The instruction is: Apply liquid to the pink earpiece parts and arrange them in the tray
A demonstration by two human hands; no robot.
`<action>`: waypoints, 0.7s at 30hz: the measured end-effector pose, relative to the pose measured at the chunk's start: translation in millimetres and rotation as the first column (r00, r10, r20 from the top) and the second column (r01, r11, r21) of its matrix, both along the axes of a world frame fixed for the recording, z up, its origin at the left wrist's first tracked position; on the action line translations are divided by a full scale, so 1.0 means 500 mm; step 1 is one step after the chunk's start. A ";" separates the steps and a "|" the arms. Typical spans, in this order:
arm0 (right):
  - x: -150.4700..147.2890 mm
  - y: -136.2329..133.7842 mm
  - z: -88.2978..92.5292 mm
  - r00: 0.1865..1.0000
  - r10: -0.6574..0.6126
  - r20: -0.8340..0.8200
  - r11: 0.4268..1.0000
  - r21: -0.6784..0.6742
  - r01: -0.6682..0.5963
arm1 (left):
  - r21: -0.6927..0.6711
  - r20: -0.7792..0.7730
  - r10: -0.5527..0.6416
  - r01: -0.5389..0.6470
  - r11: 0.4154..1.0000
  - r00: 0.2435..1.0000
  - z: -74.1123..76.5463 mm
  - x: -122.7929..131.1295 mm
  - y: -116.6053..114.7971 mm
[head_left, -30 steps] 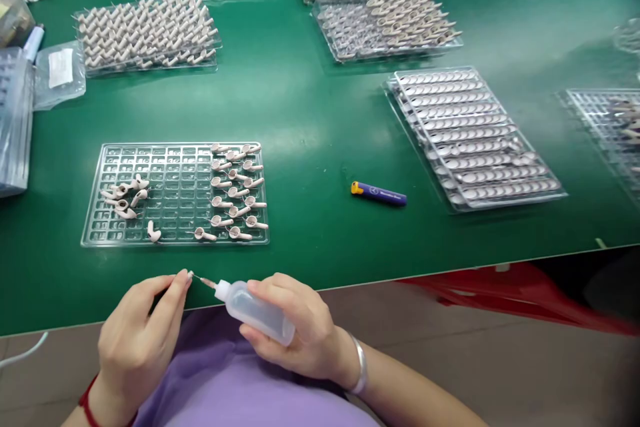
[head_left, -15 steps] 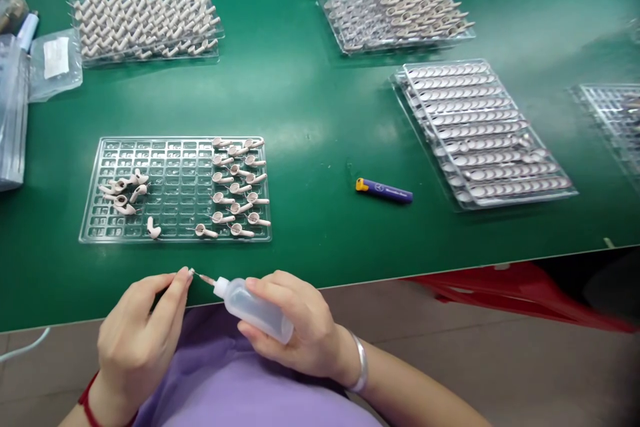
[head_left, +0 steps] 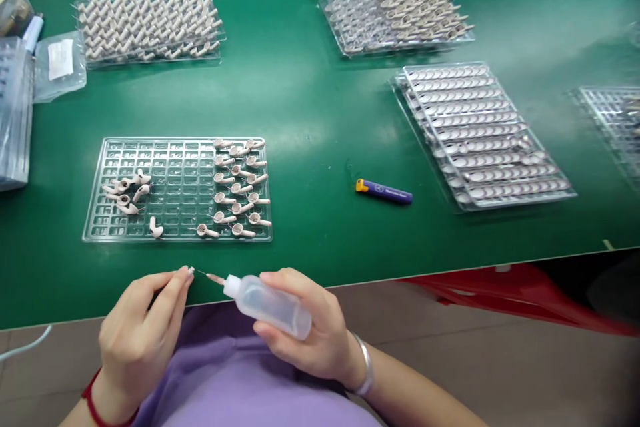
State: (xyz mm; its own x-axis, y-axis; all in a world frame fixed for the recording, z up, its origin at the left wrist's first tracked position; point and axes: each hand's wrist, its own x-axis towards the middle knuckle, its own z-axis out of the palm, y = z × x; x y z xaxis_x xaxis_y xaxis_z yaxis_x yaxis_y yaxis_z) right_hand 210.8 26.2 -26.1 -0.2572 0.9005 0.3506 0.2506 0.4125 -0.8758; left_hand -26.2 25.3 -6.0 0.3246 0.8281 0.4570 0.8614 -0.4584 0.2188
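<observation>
My left hand [head_left: 143, 327] pinches a small white part [head_left: 191, 271] between thumb and finger at the table's front edge; most of the part is hidden by the fingertips. My right hand [head_left: 313, 327] is closed around a translucent squeeze bottle [head_left: 273, 307] with a white cap and a thin needle tip [head_left: 213, 277]. The needle points left at the small part, with a short gap between them. Just beyond both hands lies a clear compartment tray [head_left: 175, 239]. Small white earphone-like shells [head_left: 240, 208] with fine wires fill its right columns, and a loose cluster of shells [head_left: 127, 193] lies on its left.
A purple lighter [head_left: 385, 191] lies right of the tray. Farther right is a stacked tray of oval parts [head_left: 493, 137]. Filled trays [head_left: 150, 23] and another partly filled tray [head_left: 400, 17] stand at the back. A red stool [head_left: 500, 293] is below the table's edge.
My right hand has drawn the bottle back to the right, so its needle tip has moved away from the small part. My left hand has stayed nearly still.
</observation>
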 end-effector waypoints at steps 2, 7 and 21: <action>-0.004 -0.004 0.002 0.998 -0.033 -0.059 0.995 -0.101 0.027 | -0.087 0.156 0.041 -0.028 0.996 0.987 0.002 0.007 -0.007; -0.038 -0.011 0.003 0.990 0.020 -0.139 0.991 -0.131 -0.038 | -0.599 0.535 0.399 0.001 0.801 0.745 0.013 0.028 -0.046; -0.063 -0.027 -0.033 0.995 0.025 0.096 0.978 0.206 -0.045 | -0.898 0.222 0.973 0.403 0.178 0.065 -0.017 0.074 -0.071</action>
State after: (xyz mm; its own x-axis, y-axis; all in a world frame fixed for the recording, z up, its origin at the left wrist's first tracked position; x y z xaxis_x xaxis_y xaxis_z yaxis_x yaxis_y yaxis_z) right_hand 179.1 12.4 -42.8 -0.3273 0.8005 0.5021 0.3087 0.5928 -0.7438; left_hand 10.6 -10.4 -14.5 -0.0623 0.5310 -0.8451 -0.3285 0.7886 0.5197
